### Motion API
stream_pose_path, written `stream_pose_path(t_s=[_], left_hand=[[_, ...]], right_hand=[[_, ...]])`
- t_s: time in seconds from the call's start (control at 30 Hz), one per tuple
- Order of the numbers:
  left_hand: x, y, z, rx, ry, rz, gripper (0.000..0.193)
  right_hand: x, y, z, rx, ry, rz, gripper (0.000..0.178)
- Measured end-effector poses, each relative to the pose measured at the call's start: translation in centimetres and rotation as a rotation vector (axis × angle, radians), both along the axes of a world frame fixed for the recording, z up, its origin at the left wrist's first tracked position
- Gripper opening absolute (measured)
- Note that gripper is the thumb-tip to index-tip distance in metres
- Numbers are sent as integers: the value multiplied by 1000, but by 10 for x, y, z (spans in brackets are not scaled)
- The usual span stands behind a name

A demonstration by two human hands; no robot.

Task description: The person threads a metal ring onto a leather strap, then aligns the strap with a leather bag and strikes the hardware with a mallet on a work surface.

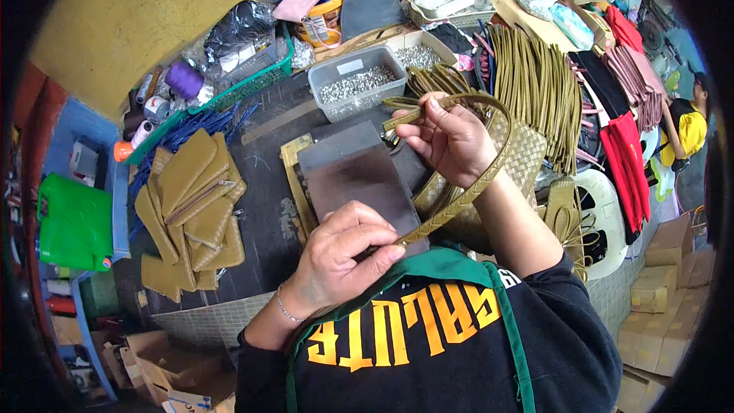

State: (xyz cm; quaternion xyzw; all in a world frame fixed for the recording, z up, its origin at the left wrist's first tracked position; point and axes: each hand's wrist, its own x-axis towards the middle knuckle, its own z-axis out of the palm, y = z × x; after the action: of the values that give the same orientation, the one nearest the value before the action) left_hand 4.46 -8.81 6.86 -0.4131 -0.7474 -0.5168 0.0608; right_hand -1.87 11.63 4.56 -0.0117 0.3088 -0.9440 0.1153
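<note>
A braided olive strap (501, 157) curves in a loop between my two hands, its arc passing to the right of my right wrist. With thumb and fingers my left hand (348, 252) pinches its lower end, close to my apron. My right hand (451, 141) is raised and grips the upper end between thumb and fingers. Below my hands lies a dark flat slab (352, 172) on the bench, next to a wooden strip (294, 176). Woven olive material (524, 145) lies under and beyond my right forearm.
Left on the dark bench is a pile of olive pouches (195, 206). A clear tub (355, 80) of small metal parts stands behind the slab. Bundled olive straps (535, 84) lie to its right. A green crate (252, 80) sits far left. Another person (688, 130) is at the far right.
</note>
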Motion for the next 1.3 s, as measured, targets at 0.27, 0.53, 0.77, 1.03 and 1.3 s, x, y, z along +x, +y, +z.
stream_pose_path(t_s=[0.27,0.53,0.77,1.03,1.3], left_hand=[[-3,-9,-12,-345,316,210,20],[3,-11,-22,-439,520,280,15],[1,-10,-21,-418,461,264,14],[3,-13,-15,-503,435,286,13],[2,-14,-12,-493,381,310,14]], right_hand=[[56,-22,-15,305,166,13,14],[79,-31,-28,390,298,-4,12],[81,-29,-30,385,278,2,13],[85,-31,-27,506,383,0,11],[82,-27,-26,527,431,48,10]])
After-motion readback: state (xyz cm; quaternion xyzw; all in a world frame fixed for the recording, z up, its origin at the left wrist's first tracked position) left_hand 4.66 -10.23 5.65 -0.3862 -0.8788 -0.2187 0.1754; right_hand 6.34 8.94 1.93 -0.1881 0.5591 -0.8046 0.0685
